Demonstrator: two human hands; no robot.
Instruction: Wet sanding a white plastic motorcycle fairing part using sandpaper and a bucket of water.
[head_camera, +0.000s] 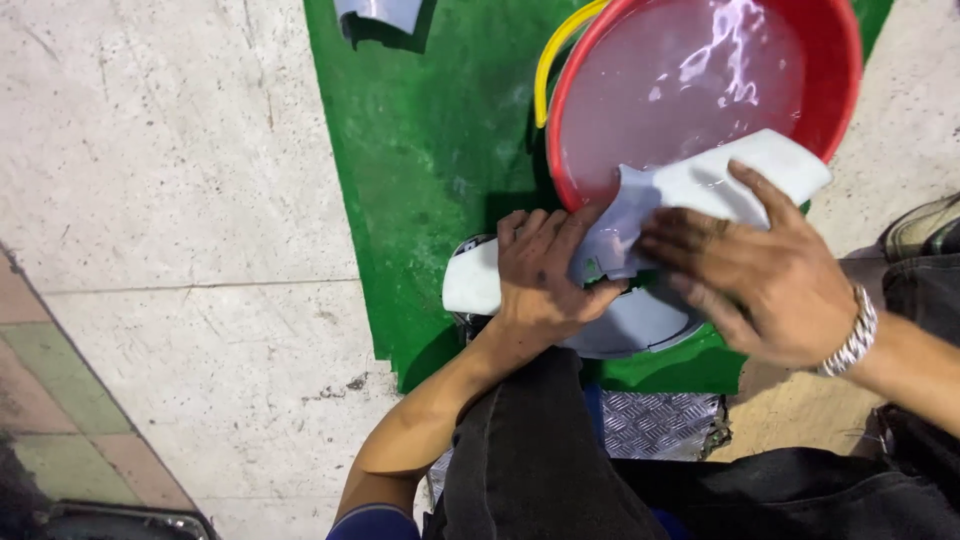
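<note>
Here the white moulded panel (700, 185), a curved plastic piece that looks like a vehicle body part, lies across the near rim of the red basin (845, 75), its upper end over the water and its lower end down toward the person's lap. Its surface looks wet and glossy, pale grey-white, with a notch or cut-out near the middle. The left hand (540, 275) clamps the lower part, fingers curled together over the top face and thumb tucked under the edge. The right hand (760, 270) lies flat on the upper part, fingers stretched out and slightly spread, pressing down on the surface; whether anything such as abrasive paper sits under the palm cannot be told.

The step in hand appears to be wet rubbing or washing of the panel. The next move seems to call for a steady hold from the left hand while the right strokes along the curve, keeping the piece wet from the basin.

A yellow hose (560, 45) curves along the basin's left rim. Basin and panel sit on a green mat (430, 150) laid over the pale concrete floor (170, 150). Another grey part (385, 15) lies at the mat's far edge.
</note>
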